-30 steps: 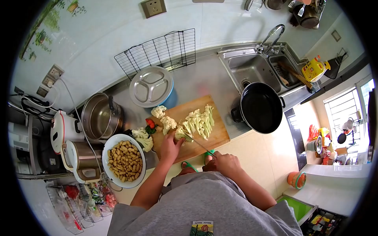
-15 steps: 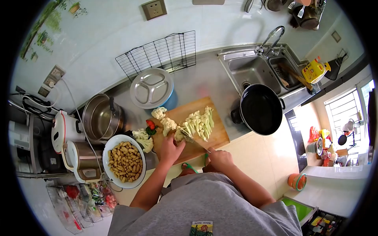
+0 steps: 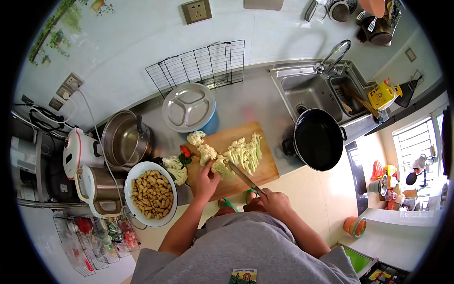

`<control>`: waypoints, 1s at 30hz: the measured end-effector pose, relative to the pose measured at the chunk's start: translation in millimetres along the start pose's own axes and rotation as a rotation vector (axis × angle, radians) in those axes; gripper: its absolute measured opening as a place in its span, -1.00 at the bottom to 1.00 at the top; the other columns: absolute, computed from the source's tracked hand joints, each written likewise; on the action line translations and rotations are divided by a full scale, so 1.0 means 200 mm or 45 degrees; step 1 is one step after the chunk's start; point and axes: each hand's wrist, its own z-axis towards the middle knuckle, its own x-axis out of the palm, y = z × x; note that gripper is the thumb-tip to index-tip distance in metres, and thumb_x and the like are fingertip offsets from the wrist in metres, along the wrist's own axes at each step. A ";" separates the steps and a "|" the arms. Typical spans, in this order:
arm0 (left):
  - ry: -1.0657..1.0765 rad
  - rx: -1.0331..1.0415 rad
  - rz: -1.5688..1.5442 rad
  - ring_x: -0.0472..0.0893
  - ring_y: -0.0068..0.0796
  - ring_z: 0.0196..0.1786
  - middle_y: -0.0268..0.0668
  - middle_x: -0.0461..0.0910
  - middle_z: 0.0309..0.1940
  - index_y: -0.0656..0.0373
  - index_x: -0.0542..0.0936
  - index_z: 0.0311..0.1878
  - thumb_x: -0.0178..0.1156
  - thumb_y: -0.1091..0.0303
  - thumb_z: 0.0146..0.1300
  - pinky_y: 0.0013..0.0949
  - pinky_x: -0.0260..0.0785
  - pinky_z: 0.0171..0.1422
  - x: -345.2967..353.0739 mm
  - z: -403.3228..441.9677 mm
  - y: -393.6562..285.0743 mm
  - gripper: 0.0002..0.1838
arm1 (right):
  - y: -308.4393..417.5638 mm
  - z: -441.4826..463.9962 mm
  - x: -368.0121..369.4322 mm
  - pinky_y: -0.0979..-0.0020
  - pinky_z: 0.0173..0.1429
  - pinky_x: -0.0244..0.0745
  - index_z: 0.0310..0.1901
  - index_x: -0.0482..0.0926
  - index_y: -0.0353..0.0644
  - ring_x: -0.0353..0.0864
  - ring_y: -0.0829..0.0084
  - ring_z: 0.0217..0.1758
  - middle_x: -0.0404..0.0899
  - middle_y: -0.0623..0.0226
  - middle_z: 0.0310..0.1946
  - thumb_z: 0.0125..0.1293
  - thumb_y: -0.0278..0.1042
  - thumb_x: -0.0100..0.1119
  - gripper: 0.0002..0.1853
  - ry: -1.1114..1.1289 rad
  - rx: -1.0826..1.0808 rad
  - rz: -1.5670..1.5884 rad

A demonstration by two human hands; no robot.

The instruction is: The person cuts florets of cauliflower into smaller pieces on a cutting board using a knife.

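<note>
My right hand (image 3: 275, 203) is closed round the handle of a knife (image 3: 246, 179). The blade slants up and left over the wooden cutting board (image 3: 262, 177), its tip beside a cauliflower floret (image 3: 221, 167). At the board's left part, my left hand (image 3: 208, 182) has its fingers pressed on that floret. Further cauliflower pieces (image 3: 206, 154) sit just above my left hand. Right of the blade lies a pile of cut cauliflower (image 3: 245, 152). Red peppers (image 3: 185, 151) and a larger leafy cauliflower chunk (image 3: 175, 169) rest at the board's left edge.
A bowl of peanuts (image 3: 176, 189) and a steel pot (image 3: 106, 142) stand left. Behind the board is a blue container with a divided steel plate (image 3: 184, 120) on top. A black pan (image 3: 319, 139) sits right, before the sink (image 3: 307, 92).
The knife has turned and its blade now shows broadside, apart from the floret's far side. My right hand has shifted slightly right and down. The whole view has moved a little.
</note>
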 end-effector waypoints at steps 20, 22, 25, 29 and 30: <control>0.149 0.011 0.074 0.62 -0.21 -0.21 -0.03 0.51 0.02 0.35 0.49 0.21 0.28 0.41 0.06 -0.29 0.50 -0.08 -0.02 -0.03 0.11 -0.42 | 0.20 0.07 -0.10 -0.02 -0.07 0.55 -0.12 0.51 -0.15 0.68 -0.06 -0.17 0.66 -0.06 -0.32 0.38 -0.13 0.04 -0.74 0.163 0.005 -0.052; 0.152 -0.001 0.013 0.62 -0.21 -0.21 -0.04 0.52 0.00 0.33 0.50 0.21 0.28 0.42 0.06 -0.30 0.49 -0.09 -0.02 -0.02 0.13 -0.43 | 0.24 0.07 -0.06 -0.03 -0.10 0.55 -0.10 0.50 -0.13 0.68 -0.06 -0.19 0.66 -0.05 -0.34 0.41 -0.11 -0.01 -0.73 0.166 0.008 -0.105; 0.169 0.003 -0.042 0.61 -0.21 -0.22 -0.05 0.52 -0.04 0.31 0.51 0.20 0.27 0.44 0.05 -0.30 0.49 -0.11 -0.01 -0.01 0.16 -0.44 | 0.25 0.11 0.06 -0.03 -0.14 0.56 -0.09 0.49 -0.12 0.69 -0.05 -0.22 0.67 -0.04 -0.37 0.43 -0.09 -0.06 -0.71 0.145 0.013 -0.181; 0.147 0.083 0.004 0.60 -0.22 -0.24 -0.07 0.53 -0.10 0.31 0.52 0.19 0.27 0.49 0.04 -0.28 0.46 -0.14 -0.03 -0.03 0.17 -0.44 | 0.22 0.13 0.20 -0.01 -0.19 0.58 -0.12 0.48 -0.13 0.71 -0.03 -0.27 0.67 -0.04 -0.41 0.43 -0.07 -0.07 -0.70 0.051 -0.044 -0.217; 0.146 0.085 0.003 0.60 -0.22 -0.24 -0.07 0.53 -0.10 0.31 0.52 0.19 0.27 0.49 0.04 -0.28 0.46 -0.14 -0.02 -0.03 0.20 -0.44 | 0.22 0.13 0.19 -0.01 -0.19 0.58 -0.12 0.48 -0.13 0.71 -0.03 -0.27 0.67 -0.04 -0.41 0.43 -0.07 -0.07 -0.70 0.049 -0.044 -0.218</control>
